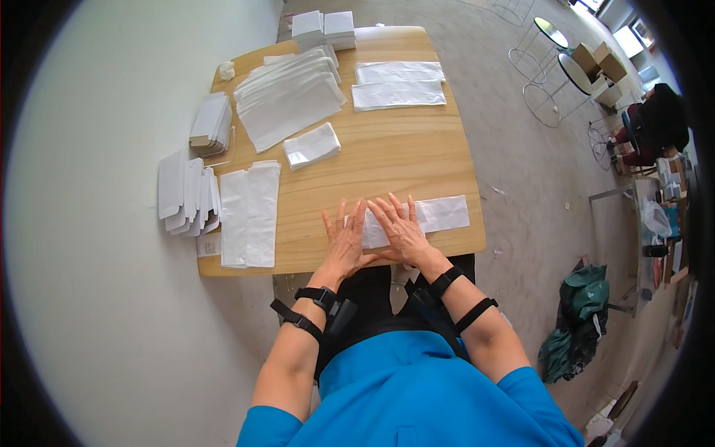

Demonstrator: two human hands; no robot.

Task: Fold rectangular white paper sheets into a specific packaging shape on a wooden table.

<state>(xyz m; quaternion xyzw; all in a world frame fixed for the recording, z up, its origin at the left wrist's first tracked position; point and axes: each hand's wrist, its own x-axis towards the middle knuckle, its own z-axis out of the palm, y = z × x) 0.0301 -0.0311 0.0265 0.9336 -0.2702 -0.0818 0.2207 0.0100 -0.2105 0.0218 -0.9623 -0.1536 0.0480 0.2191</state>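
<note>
A long, folded strip of thin white sheet, perhaps paper or plastic film, lies along the near right edge of the wooden table. My right hand rests flat over its middle, fingers outstretched. Beside it, my left hand is spread at the strip's left end, partly on the bare wood. The fingers of the two hands almost meet, and neither hand grips anything. Part of the strip is hidden beneath them. Farther in lies a small folded white sheet.
The wooden table carries fanned white sheets, folded strips at far right and near left, and white box stacks. Flat white cartons stand along the left wall. A green bag lies on the floor; a person sits at far right.
</note>
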